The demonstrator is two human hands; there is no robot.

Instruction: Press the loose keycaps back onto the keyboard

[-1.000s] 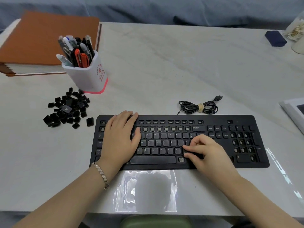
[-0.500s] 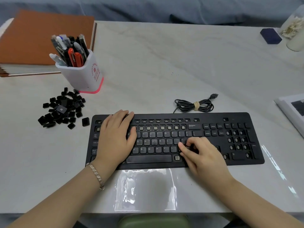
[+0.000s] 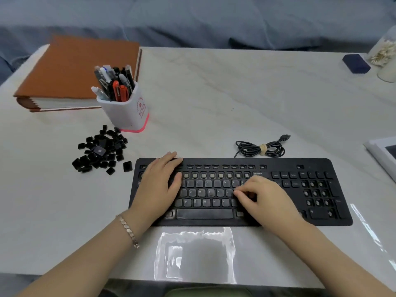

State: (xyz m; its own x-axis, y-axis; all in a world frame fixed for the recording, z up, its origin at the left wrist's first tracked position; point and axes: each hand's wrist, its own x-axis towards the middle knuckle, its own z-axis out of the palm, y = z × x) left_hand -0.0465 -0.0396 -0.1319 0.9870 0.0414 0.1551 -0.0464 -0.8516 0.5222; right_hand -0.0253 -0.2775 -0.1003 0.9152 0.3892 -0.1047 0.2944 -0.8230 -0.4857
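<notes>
I am working the long black plastic keyboard (image 3: 278, 166), which lies on the pale marble-look table (image 3: 235, 99) with its long axis running left to right in front of me. My left hand (image 3: 159, 185) rests flat on the keyboard's left end, fingers straight and close together, palm down. I judge it is steadying the board.

My right hand (image 3: 267, 200) sits over the middle rows with its fingers curled. Its fingertips (image 3: 236, 192) are bunched together on the home row, just right of the L key. From this angle I cannot tell whether a cap is pinched under them or they are only pressing down on one already in its seat. My guess is that this is the seating step for that key.

A good deal is left to do. The number row shows a line of pale bare sockets (image 3: 212, 175), and the function row and the number pad look uncapped too.

The heap of small loose black keycaps (image 3: 100, 151) lies on the table beyond the keyboard's left short end and a little farther from me. One stray cap (image 3: 127, 166) sits just beside the board's far left corner. The heap is therefore to the left of both hands. The left hand is much nearer, and the right would have to cross over it to reach. I would fetch the next cap with the left hand.
</notes>
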